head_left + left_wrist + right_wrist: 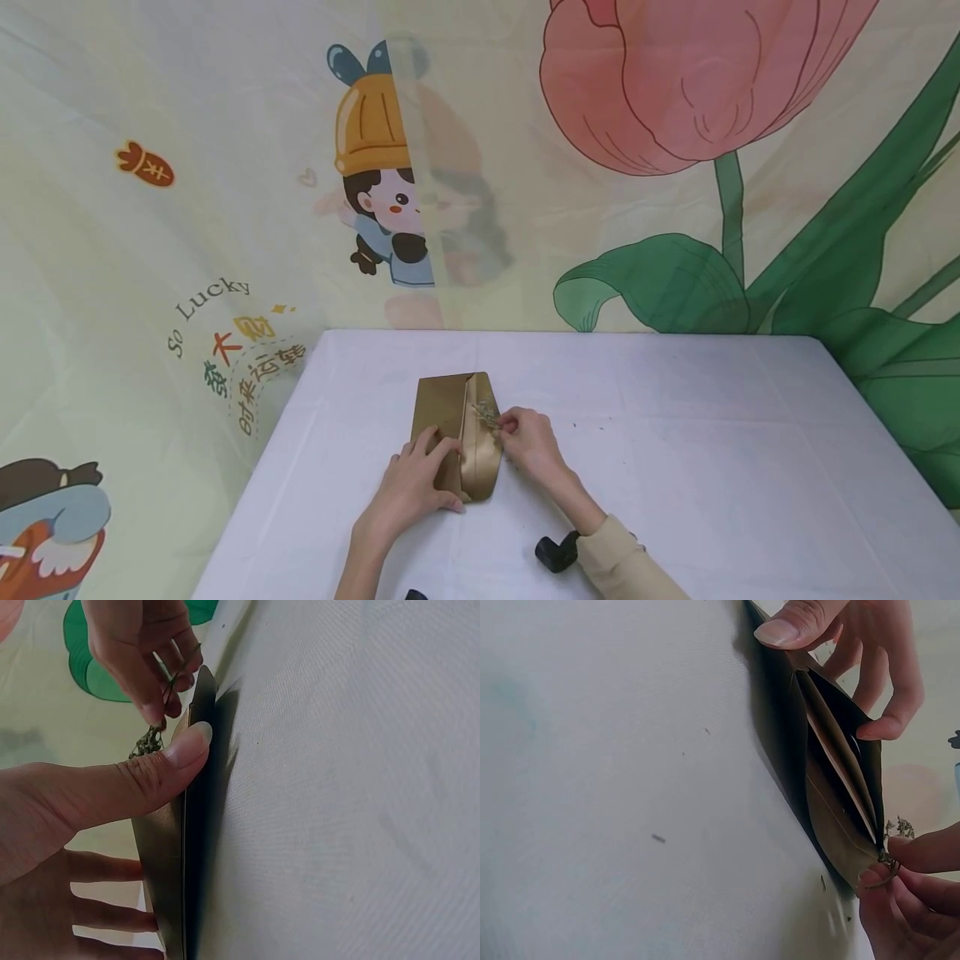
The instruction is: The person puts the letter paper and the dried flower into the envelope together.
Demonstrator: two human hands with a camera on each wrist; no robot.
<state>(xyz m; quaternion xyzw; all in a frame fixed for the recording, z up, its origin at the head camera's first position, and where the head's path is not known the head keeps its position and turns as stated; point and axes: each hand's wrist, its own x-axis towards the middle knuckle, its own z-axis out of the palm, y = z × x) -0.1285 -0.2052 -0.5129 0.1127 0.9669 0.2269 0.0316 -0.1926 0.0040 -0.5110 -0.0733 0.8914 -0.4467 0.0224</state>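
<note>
A gold envelope (438, 402) lies on the white table with its flap (486, 462) folded out to the right. My left hand (411, 479) grips it at the near end, thumb on the near edge, other fingers over its body, the index finger at the mouth. In the right wrist view the mouth gapes, showing a pale paper edge (834, 746) inside. Between thumb and fingers, my right hand (534, 442) pinches a small dried flower sprig (147, 742) by its thin stem. The sprig's head (904, 826) is beside the mouth's far end, above the flap.
Small dark plant bits (658, 838) are scattered on the white tablecloth (675, 467) to the right of the envelope. A black device (557, 552) is at the right wrist. Behind the table hangs a printed curtain (495, 125).
</note>
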